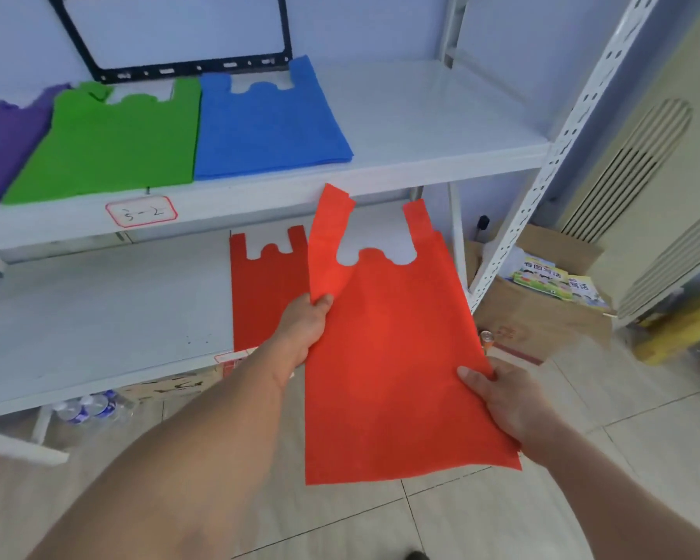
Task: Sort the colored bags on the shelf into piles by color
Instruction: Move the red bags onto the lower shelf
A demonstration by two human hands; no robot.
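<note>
Your left hand [304, 329] and right hand [506, 402] each pinch an edge of the flat red non-woven bag [393, 357], held before the lower white metal shelf [98, 317] — it half hides the darker red bag [265, 293] lying there.

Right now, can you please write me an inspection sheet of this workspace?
Surface: white metal upper shelf; lower shelf.
Job's things: purple fabric bags, green fabric bags and blue fabric bags in piles above; red fabric bag pile below; one red fabric bag held.
Clutter: black frame.
Grips: left hand and right hand pinch the held bag.
Cables: nothing seen.
Surroundings: cardboard box, water bottles, tiled floor.
</note>
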